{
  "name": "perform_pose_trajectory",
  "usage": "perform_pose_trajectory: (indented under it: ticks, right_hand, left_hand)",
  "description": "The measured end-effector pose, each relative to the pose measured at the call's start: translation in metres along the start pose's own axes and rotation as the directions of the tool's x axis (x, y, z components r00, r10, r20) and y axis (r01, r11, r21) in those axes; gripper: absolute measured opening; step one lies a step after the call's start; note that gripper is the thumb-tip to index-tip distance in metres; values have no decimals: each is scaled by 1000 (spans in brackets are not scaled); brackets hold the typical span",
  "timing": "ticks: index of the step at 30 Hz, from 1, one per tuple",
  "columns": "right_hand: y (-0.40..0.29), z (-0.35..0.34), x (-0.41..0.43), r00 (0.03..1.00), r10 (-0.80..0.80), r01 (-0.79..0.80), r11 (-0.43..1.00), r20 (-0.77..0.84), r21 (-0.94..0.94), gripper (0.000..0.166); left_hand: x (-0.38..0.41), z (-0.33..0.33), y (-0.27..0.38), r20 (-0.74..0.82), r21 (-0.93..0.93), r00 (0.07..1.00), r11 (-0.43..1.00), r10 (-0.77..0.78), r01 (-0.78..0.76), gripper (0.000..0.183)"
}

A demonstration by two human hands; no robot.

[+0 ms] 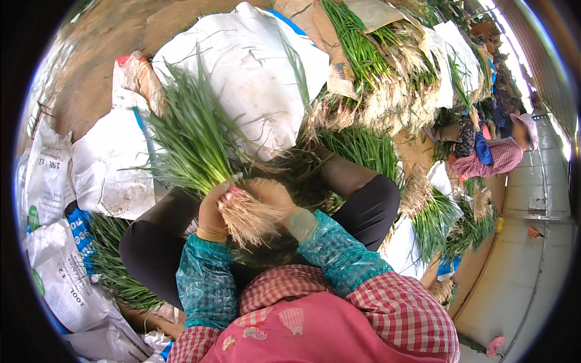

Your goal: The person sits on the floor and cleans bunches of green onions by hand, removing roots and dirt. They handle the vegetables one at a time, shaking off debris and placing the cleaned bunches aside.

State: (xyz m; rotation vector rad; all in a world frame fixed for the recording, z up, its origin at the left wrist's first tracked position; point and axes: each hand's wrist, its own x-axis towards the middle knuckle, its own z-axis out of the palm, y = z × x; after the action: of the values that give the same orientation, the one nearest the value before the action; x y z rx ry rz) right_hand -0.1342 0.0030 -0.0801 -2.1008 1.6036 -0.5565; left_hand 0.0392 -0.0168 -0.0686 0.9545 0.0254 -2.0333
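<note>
Between my gloved hands is a bundle of green allium plants [199, 149], with long leaves, pinkish-white bases and shaggy pale roots. My left hand [213, 212] is closed around the stems just above the bulbs, on the bundle's left side. On the right, my right hand [270, 195] is at the bases and roots, its fingers partly hidden behind them; whether it grips the bundle cannot be told. The leaves fan up and left over a white plastic sack [258, 68] on the ground. Dark, loose plant matter lies between my legs.
Rooted plant bundles [363, 81] are heaped at the upper right, more green plants [122, 258] at my left. Printed plastic bags [63, 277] crowd the left edge. Further bundles [431, 218] lie to the right, near a seated person [490, 156] in a pink hat. A wall [522, 263] borders the right.
</note>
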Motion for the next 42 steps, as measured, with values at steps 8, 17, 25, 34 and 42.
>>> perform_pose_trajectory:
  ticks: [8,17,25,34,42]
  right_hand:
    - [40,-5,9,763,543,-595,379,351,708,18]
    - [-13,26,58,910,165,-415,418,381,808,27]
    - [-23,12,59,867,145,-495,160,476,854,19]
    - [-35,-12,63,782,184,-449,-496,596,743,28]
    - [-12,76,37,818,232,-575,362,527,733,22]
  left_hand:
    - [-35,13,12,80,-200,996,980,36,-20,24]
    - [-37,6,11,91,19,995,999,48,-50,24]
    - [-35,6,10,121,125,992,991,34,-49,27]
    - [-36,5,9,-35,216,995,973,93,-84,36]
    - [-39,6,5,131,-82,977,984,169,-159,33]
